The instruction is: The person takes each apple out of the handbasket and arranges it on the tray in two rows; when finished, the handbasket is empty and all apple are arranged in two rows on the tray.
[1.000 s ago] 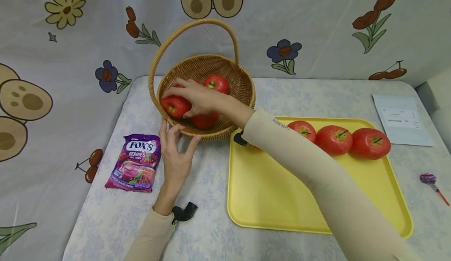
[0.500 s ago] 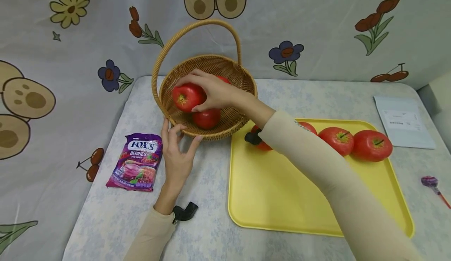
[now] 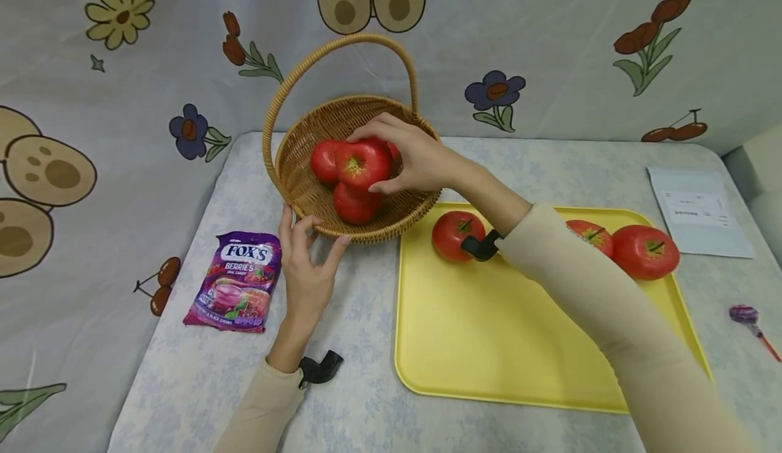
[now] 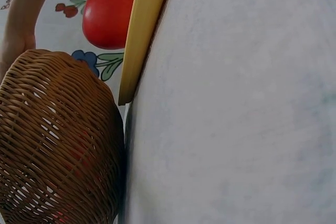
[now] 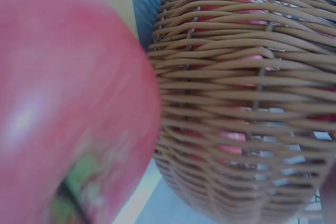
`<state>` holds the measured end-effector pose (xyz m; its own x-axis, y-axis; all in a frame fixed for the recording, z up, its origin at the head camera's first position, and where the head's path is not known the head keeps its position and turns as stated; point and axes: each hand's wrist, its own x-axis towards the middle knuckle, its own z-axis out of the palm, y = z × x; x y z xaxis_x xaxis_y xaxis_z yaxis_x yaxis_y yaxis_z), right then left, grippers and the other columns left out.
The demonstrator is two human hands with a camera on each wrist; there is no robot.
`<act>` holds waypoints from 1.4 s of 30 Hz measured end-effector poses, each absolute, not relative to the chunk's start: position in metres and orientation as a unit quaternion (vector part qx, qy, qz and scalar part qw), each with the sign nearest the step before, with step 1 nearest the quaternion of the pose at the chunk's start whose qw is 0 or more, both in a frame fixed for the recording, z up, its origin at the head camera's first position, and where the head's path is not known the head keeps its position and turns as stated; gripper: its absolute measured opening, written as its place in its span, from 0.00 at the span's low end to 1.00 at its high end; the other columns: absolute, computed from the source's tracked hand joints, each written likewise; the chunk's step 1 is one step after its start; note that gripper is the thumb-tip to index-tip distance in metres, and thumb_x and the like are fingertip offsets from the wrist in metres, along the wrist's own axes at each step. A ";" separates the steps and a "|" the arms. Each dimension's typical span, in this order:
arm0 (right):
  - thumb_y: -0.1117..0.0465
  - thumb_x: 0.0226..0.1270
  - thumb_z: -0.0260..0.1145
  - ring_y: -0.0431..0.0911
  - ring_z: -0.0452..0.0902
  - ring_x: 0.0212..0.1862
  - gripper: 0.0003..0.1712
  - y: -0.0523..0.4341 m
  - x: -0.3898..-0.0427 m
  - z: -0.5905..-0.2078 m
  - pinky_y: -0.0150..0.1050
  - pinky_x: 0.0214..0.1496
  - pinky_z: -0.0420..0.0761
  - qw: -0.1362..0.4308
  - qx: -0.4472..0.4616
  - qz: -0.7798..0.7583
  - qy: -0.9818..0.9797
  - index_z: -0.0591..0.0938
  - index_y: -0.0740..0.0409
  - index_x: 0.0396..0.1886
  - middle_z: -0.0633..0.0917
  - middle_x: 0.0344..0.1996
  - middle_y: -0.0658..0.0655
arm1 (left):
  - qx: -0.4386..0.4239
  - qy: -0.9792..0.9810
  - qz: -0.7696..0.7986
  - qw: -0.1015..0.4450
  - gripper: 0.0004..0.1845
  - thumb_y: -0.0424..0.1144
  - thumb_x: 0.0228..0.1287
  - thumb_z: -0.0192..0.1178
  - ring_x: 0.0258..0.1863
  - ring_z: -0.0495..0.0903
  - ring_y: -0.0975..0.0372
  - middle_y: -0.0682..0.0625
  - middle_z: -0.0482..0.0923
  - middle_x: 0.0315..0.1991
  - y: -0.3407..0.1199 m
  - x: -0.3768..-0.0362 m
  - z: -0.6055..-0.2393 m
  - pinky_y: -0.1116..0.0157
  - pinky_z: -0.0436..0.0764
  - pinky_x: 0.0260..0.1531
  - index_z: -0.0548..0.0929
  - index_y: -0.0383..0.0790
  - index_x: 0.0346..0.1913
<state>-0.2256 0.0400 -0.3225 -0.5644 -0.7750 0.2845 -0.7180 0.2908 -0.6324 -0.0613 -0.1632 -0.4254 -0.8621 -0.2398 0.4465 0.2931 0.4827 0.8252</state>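
My right hand [image 3: 406, 151] grips a red apple [image 3: 360, 166] over the wicker basket [image 3: 299, 181], its fingers on top and thumb below. Beneath and beside this apple lie other red apples in the basket, one at the left [image 3: 325, 161] and one at the front [image 3: 356, 207]; another shows partly behind. My left hand [image 3: 308, 269] holds the basket's front left rim, fingertips at the edge. In the left wrist view the basket's woven side [image 4: 58, 135] fills the lower left. The right wrist view has a tray apple [image 5: 79, 87] close up beside the basket [image 5: 241, 87].
On the yellow tray [image 3: 489, 344] at the right sit more red apples, one near its left corner [image 3: 457, 236]; the right sleeve covers part of the row. A purple candy bag [image 3: 238, 283] lies left. Farther right are a pale packet [image 3: 699, 212] and a lollipop [image 3: 744, 314].
My right hand has lifted an apple from the basket's left side and carried it rightward over the others. The left hand stays at the rim.
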 end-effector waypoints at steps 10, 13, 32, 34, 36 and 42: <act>0.56 0.50 0.79 0.40 0.67 0.61 0.38 0.074 -0.207 -0.312 0.41 0.58 0.79 0.019 -0.475 -0.404 0.781 0.75 0.46 0.62 0.74 0.60 0.46 | -0.014 -0.818 -0.510 0.265 0.24 0.41 0.60 0.70 0.76 0.53 0.52 0.44 0.45 0.78 -0.164 -0.062 -0.425 0.50 0.77 0.60 0.73 0.35 0.52; 0.55 0.49 0.80 0.40 0.68 0.62 0.38 0.082 -0.200 -0.311 0.41 0.60 0.78 0.013 -0.476 -0.409 0.779 0.75 0.47 0.62 0.74 0.60 0.46 | -0.015 -0.818 -0.510 0.267 0.23 0.41 0.60 0.70 0.76 0.53 0.52 0.44 0.45 0.78 -0.164 -0.062 -0.425 0.50 0.77 0.60 0.73 0.35 0.52; 0.58 0.47 0.81 0.42 0.68 0.63 0.41 0.139 -0.139 -0.323 0.38 0.44 0.86 0.082 -0.441 -0.436 0.780 0.74 0.46 0.62 0.70 0.64 0.49 | -0.024 -0.816 -0.508 0.275 0.24 0.42 0.59 0.71 0.75 0.54 0.50 0.44 0.46 0.78 -0.164 -0.063 -0.426 0.49 0.78 0.58 0.73 0.35 0.52; 0.60 0.46 0.82 0.42 0.69 0.62 0.42 0.146 -0.132 -0.330 0.38 0.43 0.86 0.091 -0.441 -0.436 0.779 0.73 0.46 0.63 0.70 0.64 0.50 | -0.027 -0.816 -0.508 0.275 0.24 0.42 0.59 0.71 0.75 0.53 0.50 0.43 0.46 0.78 -0.164 -0.063 -0.426 0.49 0.78 0.58 0.73 0.35 0.52; 0.62 0.46 0.82 0.41 0.69 0.61 0.43 0.153 -0.123 -0.337 0.37 0.42 0.86 0.097 -0.439 -0.431 0.782 0.73 0.45 0.63 0.70 0.64 0.50 | -0.028 -0.816 -0.508 0.275 0.23 0.41 0.59 0.71 0.76 0.53 0.50 0.42 0.46 0.78 -0.164 -0.063 -0.426 0.50 0.78 0.59 0.73 0.35 0.52; 0.59 0.46 0.82 0.39 0.68 0.62 0.43 0.173 -0.094 -0.360 0.36 0.45 0.85 0.139 -0.418 -0.435 0.786 0.72 0.42 0.63 0.70 0.65 0.49 | -0.024 -0.814 -0.513 0.271 0.23 0.36 0.57 0.72 0.75 0.53 0.49 0.40 0.46 0.77 -0.163 -0.063 -0.426 0.47 0.77 0.58 0.74 0.33 0.52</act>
<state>-0.0937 0.1728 -0.3601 -0.6125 -0.7772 0.1444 -0.5349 0.2731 -0.7995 -0.0630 -0.1631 -0.4257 -0.8517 -0.2394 0.4661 0.3167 0.4734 0.8220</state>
